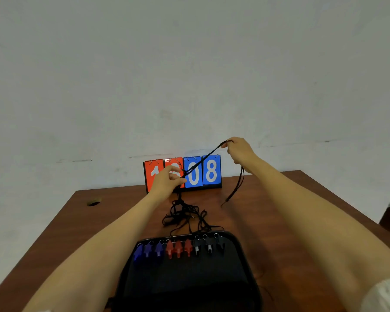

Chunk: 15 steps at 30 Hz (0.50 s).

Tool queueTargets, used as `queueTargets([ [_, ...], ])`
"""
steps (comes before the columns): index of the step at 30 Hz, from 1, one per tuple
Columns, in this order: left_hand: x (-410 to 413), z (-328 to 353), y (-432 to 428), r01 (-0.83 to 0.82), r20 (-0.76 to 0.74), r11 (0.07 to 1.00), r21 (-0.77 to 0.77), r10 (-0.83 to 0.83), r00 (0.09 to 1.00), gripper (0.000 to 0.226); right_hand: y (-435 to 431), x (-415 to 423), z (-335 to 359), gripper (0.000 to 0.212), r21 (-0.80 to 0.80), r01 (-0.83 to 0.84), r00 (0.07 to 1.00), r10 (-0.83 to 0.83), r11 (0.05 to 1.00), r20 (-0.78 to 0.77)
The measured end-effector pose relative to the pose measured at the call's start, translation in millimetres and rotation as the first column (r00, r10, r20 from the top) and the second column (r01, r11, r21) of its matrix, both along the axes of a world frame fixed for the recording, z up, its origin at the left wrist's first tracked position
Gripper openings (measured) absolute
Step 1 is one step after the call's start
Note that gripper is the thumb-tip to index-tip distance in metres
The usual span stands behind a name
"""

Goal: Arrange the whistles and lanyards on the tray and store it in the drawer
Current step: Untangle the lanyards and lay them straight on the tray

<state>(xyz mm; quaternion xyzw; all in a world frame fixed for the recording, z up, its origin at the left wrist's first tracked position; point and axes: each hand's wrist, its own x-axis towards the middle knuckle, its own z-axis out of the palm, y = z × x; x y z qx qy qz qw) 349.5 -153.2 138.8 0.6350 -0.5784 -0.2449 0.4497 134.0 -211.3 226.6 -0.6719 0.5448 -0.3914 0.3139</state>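
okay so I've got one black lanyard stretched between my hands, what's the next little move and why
Probably fold the taut lanyard into a loop and lay it on the bare near part of the tray. Both the left hand and right hand pinch it clear of the tangled pile, and the whistles already fill the tray's far edge.

A brown wooden table (268, 221) is seen against a pale wall. On it are set a black tray (241, 266), a tangled heap of black lanyards (185, 213) and a flip scoreboard (203, 174).
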Motion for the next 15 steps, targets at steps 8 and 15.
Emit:
queueTargets([
  [8,20,-17,-7,-0.159,0.224,0.987,-0.015,0.158,0.962,0.018,-18,-5,-18,0.036,-0.030,0.103,0.994,-0.104,0.994,-0.037],
  [15,31,-25,-11,-0.258,0.453,0.966,0.034,0.215,0.865,0.023,-22,-1,-36,0.035,-0.050,0.106,0.991,-0.109,0.993,-0.078],
])
